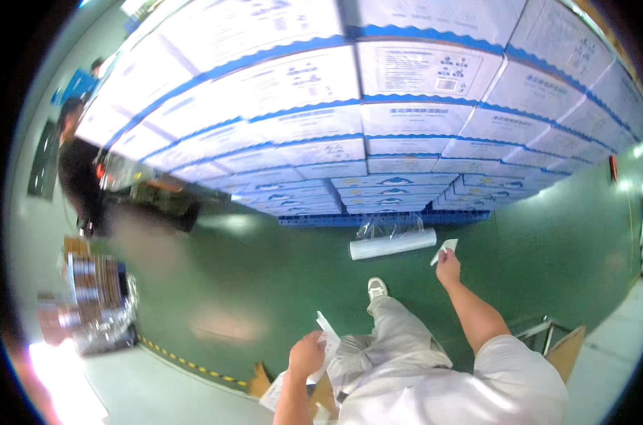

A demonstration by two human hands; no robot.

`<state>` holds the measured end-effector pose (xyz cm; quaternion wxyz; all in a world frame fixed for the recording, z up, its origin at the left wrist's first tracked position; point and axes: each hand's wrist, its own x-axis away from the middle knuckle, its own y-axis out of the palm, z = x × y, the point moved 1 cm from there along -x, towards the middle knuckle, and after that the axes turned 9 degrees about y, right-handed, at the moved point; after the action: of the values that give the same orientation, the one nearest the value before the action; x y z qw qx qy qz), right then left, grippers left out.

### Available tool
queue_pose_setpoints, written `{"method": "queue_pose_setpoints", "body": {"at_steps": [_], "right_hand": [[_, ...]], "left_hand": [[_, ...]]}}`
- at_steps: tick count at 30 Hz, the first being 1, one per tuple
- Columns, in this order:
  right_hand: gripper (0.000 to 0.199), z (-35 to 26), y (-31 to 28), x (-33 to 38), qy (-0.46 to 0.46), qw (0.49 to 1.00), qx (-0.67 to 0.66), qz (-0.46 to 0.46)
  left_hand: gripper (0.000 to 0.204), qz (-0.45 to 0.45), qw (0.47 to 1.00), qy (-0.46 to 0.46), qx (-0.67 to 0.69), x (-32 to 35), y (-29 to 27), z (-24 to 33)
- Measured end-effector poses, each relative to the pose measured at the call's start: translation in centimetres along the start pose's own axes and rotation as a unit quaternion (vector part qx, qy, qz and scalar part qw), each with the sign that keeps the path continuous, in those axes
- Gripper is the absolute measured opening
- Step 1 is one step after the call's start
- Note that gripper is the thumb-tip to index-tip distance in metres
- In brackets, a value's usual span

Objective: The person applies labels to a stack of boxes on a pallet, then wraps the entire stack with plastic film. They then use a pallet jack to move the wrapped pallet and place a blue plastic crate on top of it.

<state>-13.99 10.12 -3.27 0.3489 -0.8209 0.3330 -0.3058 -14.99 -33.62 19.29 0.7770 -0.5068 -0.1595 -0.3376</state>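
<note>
My left hand [306, 355] is closed around white paper sheets [328, 342] at the lower middle, close to my leg. Farther forward, on the right, my right hand [447, 268] pinches a small white piece of paper [445, 248]; whether it is a label I cannot tell. A tall stack of white cartons [417, 120] with wavy blue bands fills the far side, standing on a blue pallet [314, 221]. On the green floor before it lies a roll of clear stretch film [392, 245], its loose end running up to the stack.
A person in dark clothes [81, 170] stands at the far left. Stacked cardboard and wrapped goods [98, 297] sit at the left, beside a yellow-black floor line [187, 363]. Near my right side are a metal frame and a cardboard piece [566, 354]. Green floor [548, 262] stretches to the right.
</note>
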Motion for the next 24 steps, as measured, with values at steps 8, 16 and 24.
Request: {"method": "queue_pose_setpoints", "body": {"at_steps": [8, 16, 24], "right_hand": [[0.033, -0.5, 17.9, -3.6, 0.169, 0.970, -0.148, 0.092], [0.027, 2.9, 33.9, -9.2, 0.131, 0.943, -0.151, 0.265], [0.032, 3.0, 45.0, -15.0, 0.057, 0.960, -0.135, 0.239]], "left_hand": [[0.039, -0.107, 0.993, -0.039, -0.009, -11.2, -1.9, -12.0], [0.051, -0.159, 0.981, -0.108, -0.037, -19.5, -1.7, -28.9], [0.032, -0.220, 0.956, -0.190, 0.039, -17.8, 1.0, -38.2]]}}
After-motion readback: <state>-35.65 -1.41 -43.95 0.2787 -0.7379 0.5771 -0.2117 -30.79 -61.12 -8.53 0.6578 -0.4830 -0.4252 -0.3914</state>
